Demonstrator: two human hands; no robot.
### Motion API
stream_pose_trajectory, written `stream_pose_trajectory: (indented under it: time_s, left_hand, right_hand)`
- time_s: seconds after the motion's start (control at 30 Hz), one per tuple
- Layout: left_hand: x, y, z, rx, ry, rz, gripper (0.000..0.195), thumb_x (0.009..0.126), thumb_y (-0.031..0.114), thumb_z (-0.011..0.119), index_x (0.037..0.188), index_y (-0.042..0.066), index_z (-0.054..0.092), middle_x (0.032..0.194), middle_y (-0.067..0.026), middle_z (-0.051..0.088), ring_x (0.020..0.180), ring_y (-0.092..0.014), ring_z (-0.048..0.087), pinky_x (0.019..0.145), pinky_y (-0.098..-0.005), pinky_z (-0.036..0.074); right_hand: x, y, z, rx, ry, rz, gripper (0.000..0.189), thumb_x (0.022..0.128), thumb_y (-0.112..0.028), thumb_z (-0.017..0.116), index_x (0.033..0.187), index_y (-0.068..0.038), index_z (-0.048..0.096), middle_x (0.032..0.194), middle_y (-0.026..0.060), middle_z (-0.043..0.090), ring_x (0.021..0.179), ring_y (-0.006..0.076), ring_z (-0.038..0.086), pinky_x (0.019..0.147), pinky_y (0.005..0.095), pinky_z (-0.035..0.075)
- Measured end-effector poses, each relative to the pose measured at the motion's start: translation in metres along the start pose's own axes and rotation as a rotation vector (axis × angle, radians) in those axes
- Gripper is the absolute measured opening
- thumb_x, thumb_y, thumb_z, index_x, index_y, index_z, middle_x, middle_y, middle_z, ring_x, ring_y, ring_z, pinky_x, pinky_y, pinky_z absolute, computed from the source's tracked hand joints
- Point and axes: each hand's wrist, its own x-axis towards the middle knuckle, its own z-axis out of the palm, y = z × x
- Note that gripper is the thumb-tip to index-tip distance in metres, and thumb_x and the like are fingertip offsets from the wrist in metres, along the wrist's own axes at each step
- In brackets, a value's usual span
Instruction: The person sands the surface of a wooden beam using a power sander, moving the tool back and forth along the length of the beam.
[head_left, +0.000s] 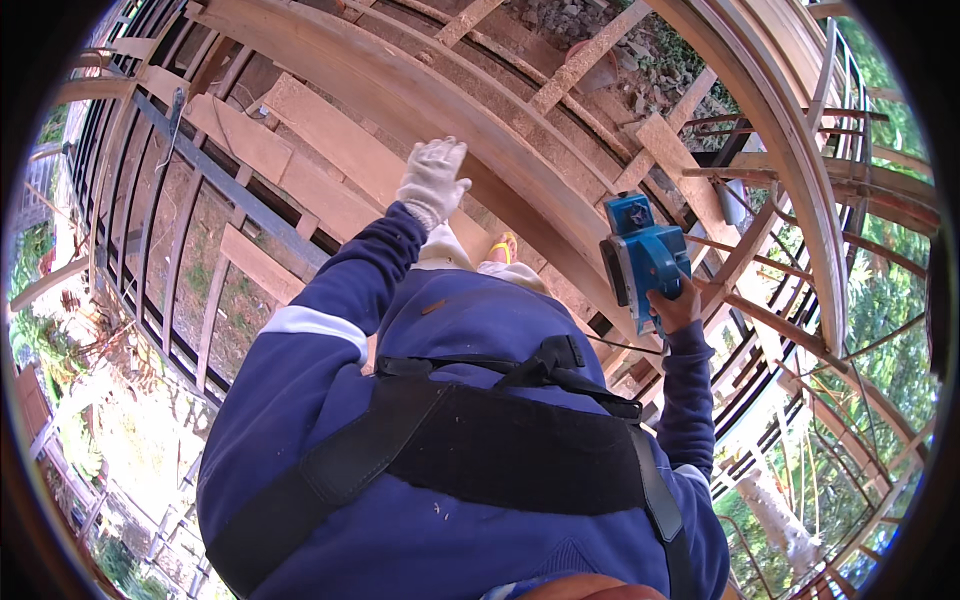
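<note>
My left hand (436, 180), in a pale knit work glove, is held out with its fingers extended and nothing in it. It appears over the edge of a long, broad wooden plank (390, 82); whether it touches the wood I cannot tell. At the right, my bare right hand (676, 304) grips the rear handle of a teal power tool (651, 251), which looks like an electric hand planer. The tool is tilted, its dark flat base facing left, beside the plank's near end. Sawdust lies on the nearby timber.
Loose boards (330, 135) lie around my feet, one in a yellow sandal (508, 246). A dark metal beam (232, 191) runs along the left, above open slats. A thick timber (799, 150) stands at the right. Stones and bare soil show below the frame.
</note>
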Motion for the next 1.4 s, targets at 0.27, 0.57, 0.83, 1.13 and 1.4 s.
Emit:
stream_pose_trajectory:
  time_s: [0.27,0.57,0.83,1.13,1.4]
  left_hand:
    - [-0.221,-0.031,0.014,-0.109,-0.430,-0.548,0.037,0.084,0.032,0.071,0.105,0.002,0.065,0.112,-0.0233,0.066,0.109,-0.040,0.062,0.093,-0.0470,0.050]
    - [-0.342,-0.002,0.023,-0.401,-0.503,-0.989,0.033,0.085,0.032,0.064,0.099,0.003,0.072,0.104,-0.0253,0.069,0.105,-0.041,0.065,0.089,-0.0460,0.051]
    - [-0.332,0.001,0.044,-0.538,-0.422,-0.846,0.038,0.088,0.039,0.061,0.098,0.005,0.073,0.099,-0.0222,0.072,0.097,-0.034,0.069,0.083,-0.0416,0.052]
    - [-0.332,-0.020,0.046,-0.719,-0.406,-0.937,0.039,0.090,0.041,0.062,0.098,0.004,0.074,0.097,-0.0176,0.073,0.093,-0.030,0.070,0.080,-0.0381,0.052]
    - [-0.323,-0.044,0.043,-0.673,-0.341,-0.969,0.045,0.092,0.045,0.062,0.106,0.004,0.073,0.101,-0.0167,0.073,0.095,-0.029,0.070,0.083,-0.0361,0.052]
  right_hand:
    - [0.010,0.036,0.004,-0.469,-0.131,-0.391,0.043,0.072,-0.021,0.074,0.109,-0.001,0.066,0.081,0.0191,0.069,0.076,0.0325,0.071,0.070,0.0398,0.055]
    - [0.032,0.068,0.026,-0.503,-0.143,-0.383,0.043,0.071,-0.022,0.074,0.109,-0.001,0.068,0.083,0.0206,0.071,0.079,0.0340,0.072,0.072,0.0398,0.056]
    - [0.046,0.041,0.052,-0.509,-0.142,-0.458,0.046,0.071,-0.025,0.074,0.109,0.000,0.068,0.085,0.0231,0.070,0.083,0.0351,0.072,0.075,0.0413,0.055]
    - [0.062,0.022,0.073,-0.573,-0.136,-0.440,0.057,0.071,-0.028,0.074,0.118,0.002,0.065,0.092,0.0250,0.071,0.088,0.0366,0.072,0.078,0.0412,0.056]
    - [0.069,-0.023,0.112,-0.540,-0.110,-0.442,0.057,0.070,-0.027,0.073,0.118,0.003,0.065,0.093,0.0259,0.071,0.090,0.0380,0.071,0.079,0.0415,0.056]
